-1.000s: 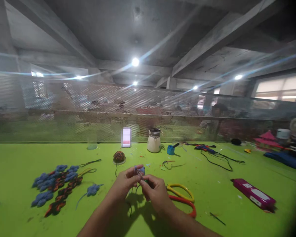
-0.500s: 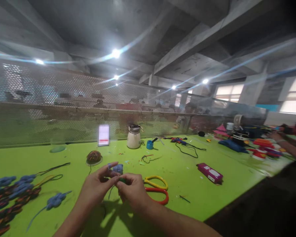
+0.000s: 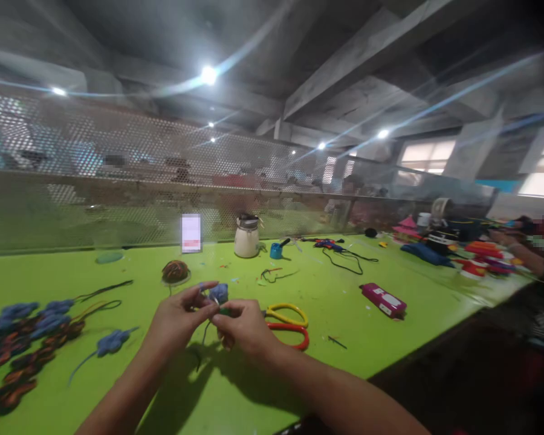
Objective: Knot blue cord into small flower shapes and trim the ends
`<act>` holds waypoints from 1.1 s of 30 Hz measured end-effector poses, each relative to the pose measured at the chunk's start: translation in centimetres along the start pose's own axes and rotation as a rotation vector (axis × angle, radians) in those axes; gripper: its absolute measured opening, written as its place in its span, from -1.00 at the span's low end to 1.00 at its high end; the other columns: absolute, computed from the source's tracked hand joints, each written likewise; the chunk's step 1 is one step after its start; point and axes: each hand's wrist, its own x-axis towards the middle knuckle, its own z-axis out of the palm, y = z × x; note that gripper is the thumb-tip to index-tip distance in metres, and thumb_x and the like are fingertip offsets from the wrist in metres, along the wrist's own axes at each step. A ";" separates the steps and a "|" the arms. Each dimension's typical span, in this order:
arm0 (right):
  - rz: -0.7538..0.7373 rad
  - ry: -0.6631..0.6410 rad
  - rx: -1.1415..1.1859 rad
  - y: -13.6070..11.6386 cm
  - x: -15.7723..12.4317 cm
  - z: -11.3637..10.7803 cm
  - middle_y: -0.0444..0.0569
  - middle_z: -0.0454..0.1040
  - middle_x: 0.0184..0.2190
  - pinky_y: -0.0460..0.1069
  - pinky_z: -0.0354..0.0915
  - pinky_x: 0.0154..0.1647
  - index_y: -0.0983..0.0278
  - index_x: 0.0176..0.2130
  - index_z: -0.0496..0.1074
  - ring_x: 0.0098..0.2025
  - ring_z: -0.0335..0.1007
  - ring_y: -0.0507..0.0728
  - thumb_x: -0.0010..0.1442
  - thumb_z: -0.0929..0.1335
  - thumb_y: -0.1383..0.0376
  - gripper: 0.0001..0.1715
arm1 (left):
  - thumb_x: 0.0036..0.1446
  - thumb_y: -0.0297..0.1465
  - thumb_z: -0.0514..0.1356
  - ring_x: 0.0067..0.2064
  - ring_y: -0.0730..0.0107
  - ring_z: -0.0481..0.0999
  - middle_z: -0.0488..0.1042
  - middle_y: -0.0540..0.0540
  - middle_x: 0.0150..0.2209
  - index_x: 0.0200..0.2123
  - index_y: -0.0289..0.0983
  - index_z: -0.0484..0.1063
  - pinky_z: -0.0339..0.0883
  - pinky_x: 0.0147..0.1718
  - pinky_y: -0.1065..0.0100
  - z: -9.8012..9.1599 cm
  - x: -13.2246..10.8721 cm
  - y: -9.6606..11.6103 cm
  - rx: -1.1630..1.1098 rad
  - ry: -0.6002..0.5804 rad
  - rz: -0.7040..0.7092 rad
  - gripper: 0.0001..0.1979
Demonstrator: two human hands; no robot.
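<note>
Over the green table [image 3: 390, 338], my left hand [image 3: 178, 316] and my right hand [image 3: 243, 327] meet at a small blue knotted cord piece [image 3: 218, 293]. Both pinch it, fingers pressed together. A dark cord tail [image 3: 202, 344] hangs down from it between the hands. Just right of my right hand lie yellow-handled and red-handled scissors [image 3: 289, 326]. A loose blue knotted flower [image 3: 110, 342] lies to the left of my left hand.
Blue and dark knotted pieces [image 3: 22, 338] lie at the far left. A cord ball [image 3: 175, 271], a white jar [image 3: 246, 237], a blue cup [image 3: 276, 250], black cords [image 3: 344, 263] and a pink box [image 3: 384, 300] sit farther out. A mesh screen [image 3: 118, 181] backs the table. Another person's arm [image 3: 526, 257] shows far right.
The view has swung left to right and then lifted slightly. Both hands stay pinched on the blue knotted piece with little movement between them.
</note>
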 end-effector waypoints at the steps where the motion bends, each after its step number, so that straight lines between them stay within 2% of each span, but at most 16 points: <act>1: -0.006 0.004 -0.008 -0.2 -0.1 -0.1 -0.20 0.30 -0.71 -0.12 0.09 -0.70 0.38 -0.46 0.40 -0.74 0.11 -0.08 -0.12 0.47 0.12 -0.62 | -0.24 -0.30 0.39 -0.44 0.42 0.42 0.46 0.01 -0.51 -0.10 -0.34 0.51 0.29 -0.38 0.36 0.1 -0.1 0.3 -0.022 0.024 -0.007 -0.46; 4: -0.095 0.003 -0.044 -0.6 -0.1 -0.3 -0.22 0.30 -0.66 -0.13 0.10 -0.67 0.38 -0.38 0.41 -0.69 0.12 -0.09 -0.05 0.45 0.15 -0.66 | -0.27 -0.36 0.40 -0.43 0.44 0.42 0.45 0.03 -0.51 -0.07 -0.35 0.48 0.31 -0.36 0.37 0.2 -0.4 1.2 -0.143 0.022 -0.036 -0.42; 8: -0.203 -0.114 -0.100 -1.1 -0.1 -0.8 -0.21 0.33 -0.60 -0.13 0.14 -0.66 0.34 -0.14 0.38 -0.68 0.17 -0.08 0.08 0.38 0.15 -0.60 | -0.24 -0.42 0.40 -0.48 0.53 0.37 0.42 0.07 -0.52 -0.06 -0.36 0.45 0.27 -0.44 0.43 -0.2 -0.7 2.1 -0.218 -0.025 -0.044 -0.43; 11: -0.266 -0.164 -0.158 -1.4 -0.1 -1.2 -0.19 0.35 -0.56 -0.13 0.18 -0.64 0.33 -0.09 0.40 -0.66 0.19 -0.09 0.12 0.36 0.17 -0.61 | -0.20 -0.43 0.38 -0.54 0.57 0.33 0.41 0.07 -0.52 0.00 -0.37 0.40 0.22 -0.53 0.45 -0.7 -0.8 2.4 -0.213 -0.090 -0.069 -0.40; 13: -0.281 -0.172 -0.182 -1.6 -0.1 -1.4 -0.18 0.36 -0.55 -0.12 0.21 -0.62 0.34 -0.10 0.42 -0.66 0.21 -0.09 0.13 0.35 0.18 -0.62 | -0.20 -0.44 0.37 -0.52 0.54 0.36 0.43 0.05 -0.50 0.04 -0.39 0.36 0.25 -0.52 0.42 -0.8 -0.8 2.5 -0.211 -0.117 -0.077 -0.36; 17: -0.229 -0.156 -0.184 -1.8 -0.1 -1.8 -0.17 0.38 -0.57 -0.12 0.23 -0.64 0.36 -0.11 0.45 -0.67 0.21 -0.09 0.09 0.38 0.22 -0.62 | -0.17 -0.46 0.35 -0.44 0.43 0.46 0.46 0.02 -0.49 0.10 -0.40 0.29 0.32 -0.41 0.34 -0.7 -0.8 2.6 -0.174 -0.149 -0.060 -0.31; 22: -0.151 -0.150 -0.125 -2.0 -0.1 -2.1 -0.17 0.41 -0.57 -0.12 0.25 -0.66 0.34 -0.15 0.48 -0.67 0.22 -0.09 0.01 0.43 0.21 -0.61 | -0.16 -0.48 0.34 -0.44 0.41 0.50 0.47 0.04 -0.49 0.15 -0.35 0.25 0.35 -0.34 0.29 -0.7 -0.9 2.4 -0.181 -0.186 -0.059 -0.27; 29: -0.096 -0.132 -0.114 -2.4 -0.3 -2.2 -0.15 0.45 -0.57 -0.13 0.24 -0.69 0.36 -0.16 0.50 -0.69 0.21 -0.11 0.00 0.43 0.26 -0.63 | -0.13 -0.55 0.32 -0.41 0.37 0.56 0.52 -0.05 -0.44 0.09 -0.43 0.29 0.40 -0.27 0.31 -0.9 -1.0 3.0 -0.331 -0.196 -0.245 -0.36; 33: -0.091 -0.151 -0.138 -2.3 -0.3 -2.4 -0.17 0.44 -0.60 -0.14 0.25 -0.69 0.34 -0.15 0.51 -0.70 0.22 -0.10 0.03 0.42 0.26 -0.65 | -0.08 -0.59 0.24 -0.45 0.37 0.56 0.54 -0.11 -0.45 0.09 -0.49 0.27 0.43 -0.27 0.30 -0.8 -0.9 3.1 -0.397 -0.170 -0.281 -0.41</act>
